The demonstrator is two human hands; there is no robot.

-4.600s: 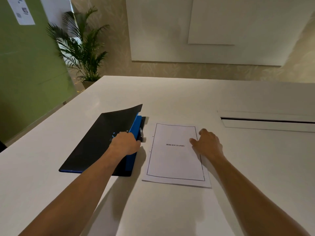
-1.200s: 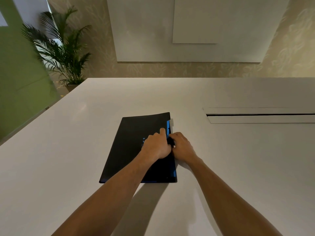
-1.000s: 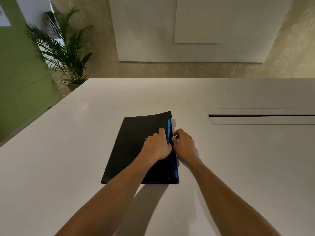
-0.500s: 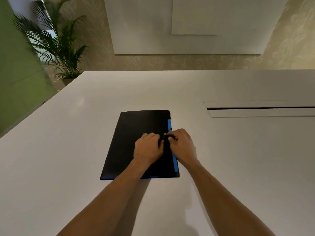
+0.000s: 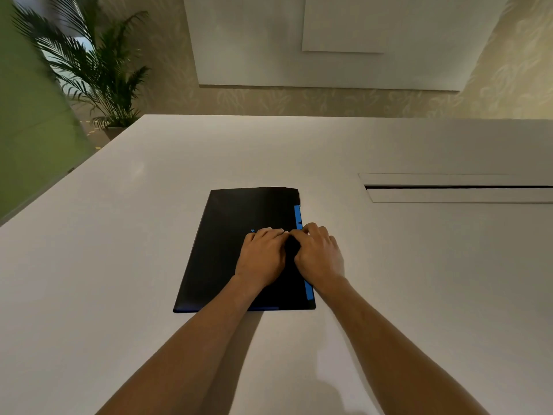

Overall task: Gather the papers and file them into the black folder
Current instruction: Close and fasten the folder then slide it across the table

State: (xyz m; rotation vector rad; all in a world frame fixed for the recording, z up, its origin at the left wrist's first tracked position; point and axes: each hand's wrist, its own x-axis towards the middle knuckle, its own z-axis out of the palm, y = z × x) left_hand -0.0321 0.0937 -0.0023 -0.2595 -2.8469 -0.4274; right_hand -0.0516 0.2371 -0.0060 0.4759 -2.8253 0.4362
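Note:
The black folder [image 5: 229, 241] lies shut and flat on the white table [image 5: 113, 265], just ahead of me. A blue strip [image 5: 297, 215] shows along its right edge. My left hand [image 5: 263, 256] presses down on the cover right of its middle, fingers together. My right hand [image 5: 318, 256] sits beside it on the folder's right edge, fingers curled over a small black fastening between the two hands. The fingertips of both hands touch. No papers are in sight; the closed cover hides whatever is inside.
A long cable slot [image 5: 457, 187] is set into the table at the right. A potted palm [image 5: 98, 76] and a green partition [image 5: 27, 130] stand beyond the table's left edge. A pale wall with white panels runs behind.
The white paper stack that lay beside the open folder is gone from the table. The lifted cover has come down flat, and both hands have settled together on the fastening.

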